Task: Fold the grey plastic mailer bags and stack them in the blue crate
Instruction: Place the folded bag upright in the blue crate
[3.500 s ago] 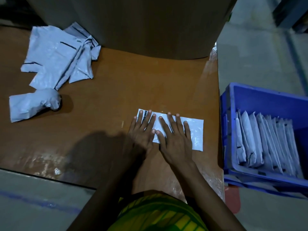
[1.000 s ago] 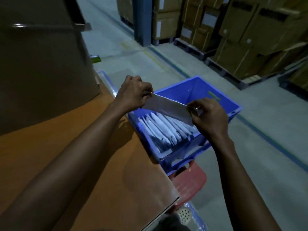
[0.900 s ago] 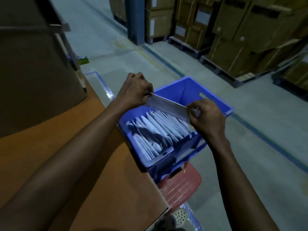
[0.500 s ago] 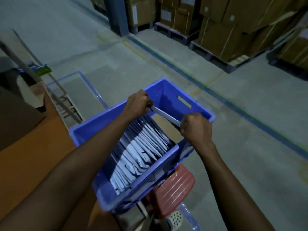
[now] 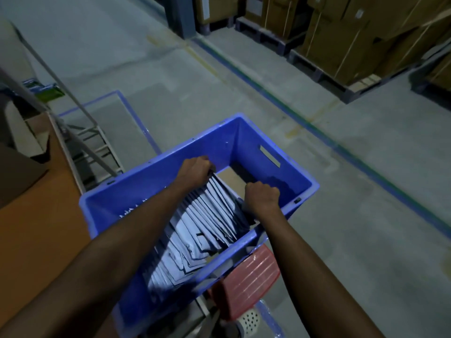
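Observation:
The blue crate (image 5: 268,145) stands right of the brown table, holding a row of several folded grey mailer bags (image 5: 200,230) standing on edge. Both my hands are down inside the crate at the far end of that row. My left hand (image 5: 195,170) and my right hand (image 5: 261,195) are closed on the two ends of one folded grey mailer bag (image 5: 223,189), which now rests against the end of the row. Beyond it the crate's brown floor shows.
The brown table (image 5: 36,228) lies at the left with a large cardboard box (image 5: 17,176) on it. A red stool (image 5: 246,279) sits under the crate's near corner. A metal ladder frame (image 5: 80,140) stands behind the table. Pallets of cartons (image 5: 341,32) line the far floor.
I carried the folded bag from the table over the crate and lowered it. It went from above the rim to down inside, at the end of the row.

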Tool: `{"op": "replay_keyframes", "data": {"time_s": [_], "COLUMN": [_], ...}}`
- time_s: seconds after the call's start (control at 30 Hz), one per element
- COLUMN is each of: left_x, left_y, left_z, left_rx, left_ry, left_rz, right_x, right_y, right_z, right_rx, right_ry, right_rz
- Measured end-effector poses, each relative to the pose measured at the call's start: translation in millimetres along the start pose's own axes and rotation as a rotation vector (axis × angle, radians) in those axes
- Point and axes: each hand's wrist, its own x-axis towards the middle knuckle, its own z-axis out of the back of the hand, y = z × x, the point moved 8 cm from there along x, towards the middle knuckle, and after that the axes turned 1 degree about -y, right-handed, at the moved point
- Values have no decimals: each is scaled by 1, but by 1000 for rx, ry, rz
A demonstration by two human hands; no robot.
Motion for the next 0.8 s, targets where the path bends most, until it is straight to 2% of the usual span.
{"op": "replay_keyframes", "data": {"time_s": [0.17, 0.27, 0.4, 0.57, 0.63, 0.8], "left_x": [3, 3, -5, -10, -9, -16], "left_y": [1, -2, -20, -28, -27, -24], "left_z": [-8, -10, -29, -49, -47, 2], "left_rx": [54, -37, -106, 29, 16, -182], "left_ry": [42, 20, 81, 202, 202, 11], "left_rz": [1, -8, -215, -302, -294, -195], "right_x": [14, 21, 24, 19, 23, 19], "right_y": [7, 8, 10, 20, 18, -3], "right_z": [-16, -25, -24, -30, -28, -6], "right_rx": [33, 166, 330, 453, 485, 645], "right_ry": [188, 270, 367, 513, 461, 169], "right_rz": [10, 12, -2, 37, 40, 29]}}
